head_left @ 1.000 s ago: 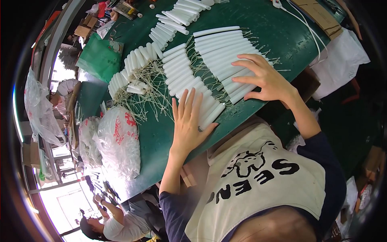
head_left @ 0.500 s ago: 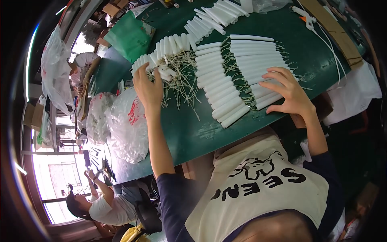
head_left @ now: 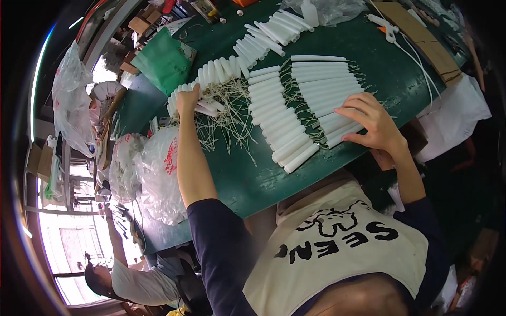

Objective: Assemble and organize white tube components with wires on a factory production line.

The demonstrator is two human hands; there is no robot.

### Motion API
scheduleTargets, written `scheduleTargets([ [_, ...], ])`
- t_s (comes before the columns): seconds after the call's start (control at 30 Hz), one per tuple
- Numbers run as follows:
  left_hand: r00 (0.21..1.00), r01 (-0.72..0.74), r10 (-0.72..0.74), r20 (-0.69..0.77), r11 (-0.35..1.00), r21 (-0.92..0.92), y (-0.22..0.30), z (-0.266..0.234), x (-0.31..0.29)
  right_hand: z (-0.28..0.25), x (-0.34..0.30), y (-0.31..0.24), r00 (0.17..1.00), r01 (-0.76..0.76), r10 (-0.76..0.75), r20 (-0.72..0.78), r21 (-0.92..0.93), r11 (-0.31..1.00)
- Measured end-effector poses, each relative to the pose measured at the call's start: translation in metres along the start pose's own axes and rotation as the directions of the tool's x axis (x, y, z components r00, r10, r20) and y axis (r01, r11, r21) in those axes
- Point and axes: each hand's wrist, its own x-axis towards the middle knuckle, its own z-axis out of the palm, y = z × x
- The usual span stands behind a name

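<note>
At the far left of the table, my left hand (head_left: 186, 100) is closed at the end of a row of white tubes (head_left: 219, 71), its fingers curled round a white tube and partly hidden. Beside it lies a tangle of thin pale wires (head_left: 232, 100) that trail from the tubes. My right hand (head_left: 373, 122) is open, fingers curved and apart, over the near end of a fanned row of white tubes (head_left: 327, 87) with wire ends. Between my hands lies another row of white tubes (head_left: 276, 113), side by side with wires on their right ends.
Loose white tubes (head_left: 274, 31) lie at the back of the green table (head_left: 258, 181). A glue gun (head_left: 389, 32) with a white cord is at the back right, near cardboard (head_left: 421, 39). A green bag (head_left: 164, 60) and clear plastic bags (head_left: 161, 179) are left. Another person (head_left: 126, 276) sits lower left.
My left hand has reached farther over the left tube row and closed. My right hand has shifted slightly and stays open. The person at lower left has stretched an arm out.
</note>
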Motion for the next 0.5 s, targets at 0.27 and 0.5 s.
scheduleTargets([
  [0.27,0.988,0.122,-0.145,-0.048,0.938,-0.323,-0.034,-0.016,0.031,-0.001,-0.005,-0.001,1.0,-0.022,0.022,-0.001,0.018,1.0],
  [0.5,0.877,-0.305,0.1,-0.47,0.872,-0.383,0.015,-0.129,-0.027,0.007,-0.009,0.007,1.0,-0.027,0.027,-0.008,0.029,0.999],
])
